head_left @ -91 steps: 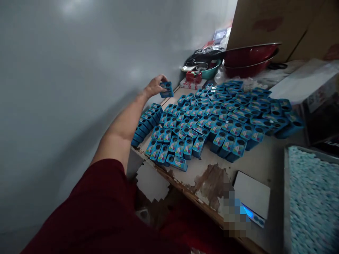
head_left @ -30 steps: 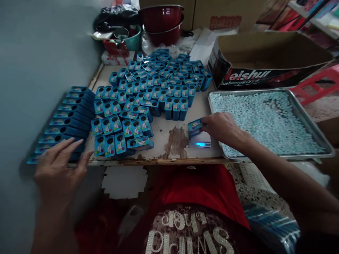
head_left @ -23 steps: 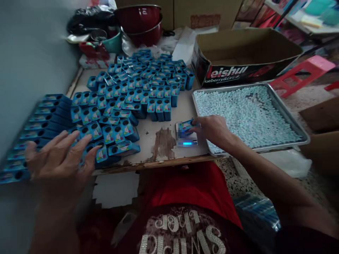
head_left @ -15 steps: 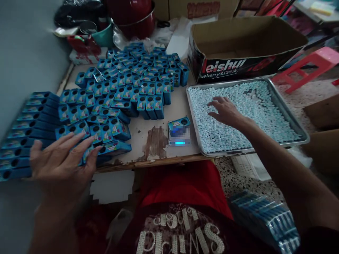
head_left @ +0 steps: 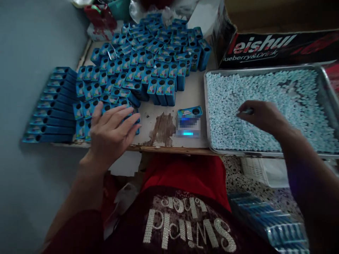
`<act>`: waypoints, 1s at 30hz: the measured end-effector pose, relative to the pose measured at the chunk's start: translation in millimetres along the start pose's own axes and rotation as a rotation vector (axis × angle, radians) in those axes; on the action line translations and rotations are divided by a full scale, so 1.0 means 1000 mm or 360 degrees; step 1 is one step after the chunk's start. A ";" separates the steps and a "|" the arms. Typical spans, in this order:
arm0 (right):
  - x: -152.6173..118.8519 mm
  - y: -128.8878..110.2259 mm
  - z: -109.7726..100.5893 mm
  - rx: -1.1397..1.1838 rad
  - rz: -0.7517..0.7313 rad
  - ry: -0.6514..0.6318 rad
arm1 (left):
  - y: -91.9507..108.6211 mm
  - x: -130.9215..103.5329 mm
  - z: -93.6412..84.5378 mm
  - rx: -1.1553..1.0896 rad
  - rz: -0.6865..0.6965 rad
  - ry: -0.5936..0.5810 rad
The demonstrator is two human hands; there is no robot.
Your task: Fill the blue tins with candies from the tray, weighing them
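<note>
My left hand (head_left: 112, 132) lies over the near blue candy boxes (head_left: 161, 86), its fingers stretched out and touching their tops. These small boxes stand packed together, most with a round dark hole on top. Over the metal tray (head_left: 208, 116), my right hand (head_left: 266, 114) is closed in a pinch, a bit of pale candy showing at its fingertips. Small light-blue candies (head_left: 230, 135) cover the tray's bottom. Between the boxes and the tray sits one separate blue box (head_left: 189, 112), its front blurred out.
Along the left edge, a row of blue boxes (head_left: 53, 106) lies by the wall. An open cardboard carton (head_left: 265, 49) stands behind the tray. Below the table are a white basket (head_left: 254, 169) and wrapped blue packs (head_left: 267, 218).
My left hand has moved right, across the near boxes. My right hand, open above the candies before, has closed among them. The view has shifted, bringing the tray nearer.
</note>
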State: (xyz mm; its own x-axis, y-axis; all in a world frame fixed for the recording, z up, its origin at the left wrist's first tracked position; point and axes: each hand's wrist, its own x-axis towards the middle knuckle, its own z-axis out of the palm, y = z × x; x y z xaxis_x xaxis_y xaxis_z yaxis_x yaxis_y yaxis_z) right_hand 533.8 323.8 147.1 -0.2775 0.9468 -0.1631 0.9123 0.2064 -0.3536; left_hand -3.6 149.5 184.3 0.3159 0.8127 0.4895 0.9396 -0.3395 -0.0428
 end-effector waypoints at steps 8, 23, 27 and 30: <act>-0.013 -0.063 -0.016 0.0180 0.0289 -0.0184 | 0.046 0.032 0.047 -0.0509 0.0068 -0.0098; 0.009 -0.092 -0.012 -0.0061 -0.0207 -0.0383 | 0.108 0.026 0.134 -0.1336 -0.0733 0.0053; 0.001 -0.090 -0.001 0.0228 -0.0190 -0.0057 | 0.122 0.057 0.143 -0.1396 -0.0628 -0.0099; -0.009 -0.100 0.021 0.1070 0.0151 0.0190 | 0.124 0.090 0.138 -0.1333 -0.0298 -0.0097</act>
State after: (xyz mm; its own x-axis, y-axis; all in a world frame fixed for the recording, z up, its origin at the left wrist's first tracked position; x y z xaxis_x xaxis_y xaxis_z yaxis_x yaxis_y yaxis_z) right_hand 438.8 289.3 165.1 -0.1351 0.9819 -0.1326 0.5355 -0.0403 -0.8436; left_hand 159.5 246.0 102.4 0.1942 0.9061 0.3758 0.5779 -0.4153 0.7026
